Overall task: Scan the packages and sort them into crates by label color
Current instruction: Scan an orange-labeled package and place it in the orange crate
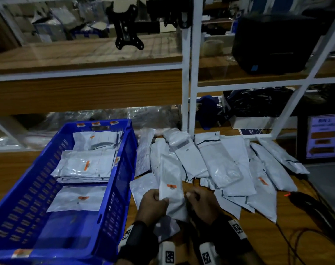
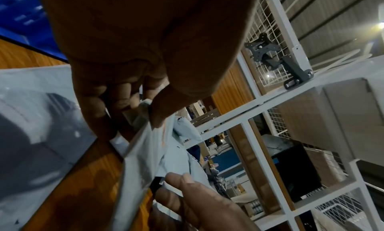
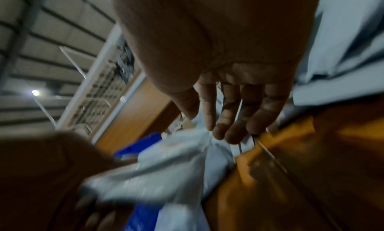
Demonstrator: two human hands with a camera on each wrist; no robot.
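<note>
A grey-white mailer package [image 1: 172, 199] with an orange label [image 1: 171, 186] is held up over the wooden table. My left hand [image 1: 155, 203] grips its left edge; in the left wrist view the thumb and fingers [image 2: 135, 116] pinch the package [image 2: 143, 152]. My right hand [image 1: 199, 203] is beside the package's right edge with relaxed, mostly straight fingers [image 3: 212, 124] and holds nothing. The blue crate [image 1: 38, 184] at the left holds several packages with orange labels. Several more packages [image 1: 229, 165] are piled on the table beyond my hands.
A black scanner [image 1: 300, 199] with a red light lies on the table at the right, its cables trailing toward me. A screen [image 1: 323, 138] showing a bin sign stands at the far right. A white shelf frame [image 1: 189, 73] rises behind the pile.
</note>
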